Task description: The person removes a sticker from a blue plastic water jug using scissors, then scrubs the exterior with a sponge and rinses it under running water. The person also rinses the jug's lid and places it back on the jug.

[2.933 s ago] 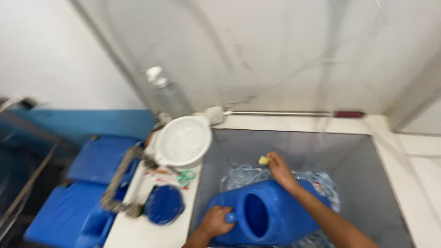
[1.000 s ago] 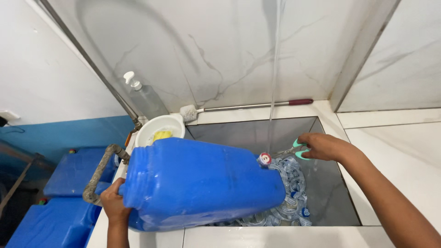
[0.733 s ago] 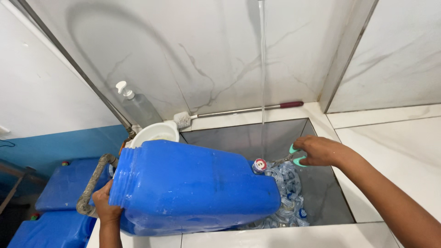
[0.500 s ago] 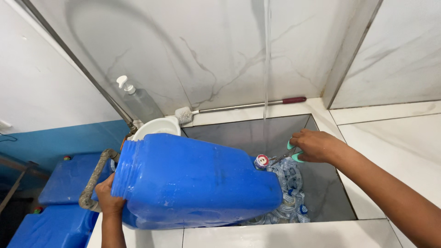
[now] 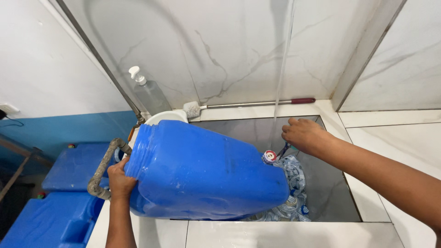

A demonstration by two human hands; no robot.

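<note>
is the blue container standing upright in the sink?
No, the blue container lies tipped on its side across the sink, steadied by the left hand.

White marble-veined wall panels (image 5: 220,50) rise behind a pale tiled ledge (image 5: 381,124) bordering a sunken grey basin (image 5: 239,126), while at left a plain white wall (image 5: 41,64) stands above a blue painted band (image 5: 59,131), evenly lit.

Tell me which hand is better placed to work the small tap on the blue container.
Right. The right hand is already beside the tap, under the water stream. The left hand grips the blue container at its far end.
</note>
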